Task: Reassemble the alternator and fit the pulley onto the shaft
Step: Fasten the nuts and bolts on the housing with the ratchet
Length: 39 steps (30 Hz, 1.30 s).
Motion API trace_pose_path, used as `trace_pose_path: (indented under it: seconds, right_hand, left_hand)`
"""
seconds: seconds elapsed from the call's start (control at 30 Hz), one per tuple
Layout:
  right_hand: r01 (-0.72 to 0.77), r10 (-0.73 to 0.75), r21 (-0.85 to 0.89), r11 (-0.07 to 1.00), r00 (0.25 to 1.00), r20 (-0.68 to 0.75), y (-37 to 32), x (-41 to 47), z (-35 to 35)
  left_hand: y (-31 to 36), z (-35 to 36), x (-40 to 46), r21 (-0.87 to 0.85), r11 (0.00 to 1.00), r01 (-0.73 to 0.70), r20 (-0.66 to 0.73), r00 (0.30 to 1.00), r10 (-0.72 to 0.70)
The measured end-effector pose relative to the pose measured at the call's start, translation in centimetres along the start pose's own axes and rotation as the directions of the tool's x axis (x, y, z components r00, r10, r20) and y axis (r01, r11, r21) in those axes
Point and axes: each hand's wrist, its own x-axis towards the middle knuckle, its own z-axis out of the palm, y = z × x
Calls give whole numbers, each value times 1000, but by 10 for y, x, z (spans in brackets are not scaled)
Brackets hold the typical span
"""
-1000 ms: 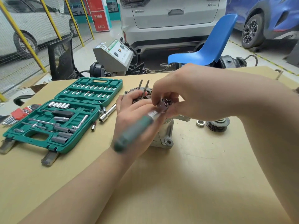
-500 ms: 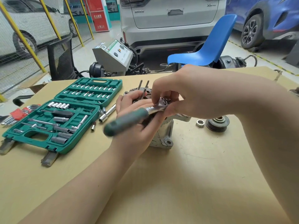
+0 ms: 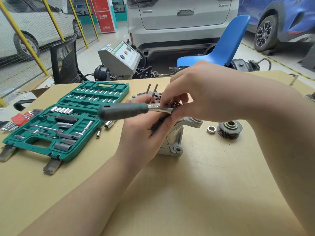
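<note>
The tan table (image 3: 204, 193) is crossed from the near edge by two bare forearms. The left hand (image 3: 141, 132) is wrapped around the side of the alternator (image 3: 173, 142), its fingers curled against the housing, which is stood on the table at centre with a silver mounting lug facing the camera. Above it, the head of a ratchet (image 3: 126, 110) is pinched by the curled fingers of the right hand (image 3: 192, 96) at the top of the alternator; the green handle is pointed left, roughly level (the socket end is hidden by fingers). Two studs (image 3: 151, 90) are seen rising behind the hands. To the right of the alternator, the pulley (image 3: 229, 129) is laid flat on the table, apart from the housing, with a nut (image 3: 211, 129) just beside it. To the left, an open green socket case (image 3: 68, 120) is laid out, with a red holder of hex keys (image 3: 18, 119) beyond its left edge. Farther back, a blue chair (image 3: 221, 51) and parked cars are visible.
</note>
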Motion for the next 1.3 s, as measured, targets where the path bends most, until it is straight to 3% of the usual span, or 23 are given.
trace_pose_path:
  seconds: [0.1, 0.23, 0.4, 0.63, 0.87, 1.13, 1.3]
  right_hand:
    - [6, -7, -46, 999, 1000, -18, 0, -1, 0]
    - [-29, 26, -56, 998, 998, -54, -4, 0, 4]
    - [-56, 56, 7, 998, 998, -41, -2, 1, 5]
    - [24, -24, -1, 1000, 1000, 19, -1, -5, -2]
    - [-91, 90, -35, 995, 995, -33, 2, 1, 8]
    - [-23, 23, 18, 1000, 1000, 9, 3, -4, 1]
    - [-64, 64, 36, 997, 998, -12, 3, -6, 1]
  left_hand:
    - [0, 1, -2, 33, 999, 29, -14, 999, -29]
    - [7, -1, -3, -44, 991, 129, -24, 991, -130]
    - [7, 0, -4, 2, 993, 115, -28, 993, -115]
    - [-5, 1, -8, 51, 991, 123, 33, 992, -125]
    - [3, 5, -7, -5, 994, 113, -66, 991, -113]
    - [0, -1, -7, 21, 995, 95, 21, 995, -95]
    - [3, 0, -5, -17, 995, 99, -15, 995, -99]
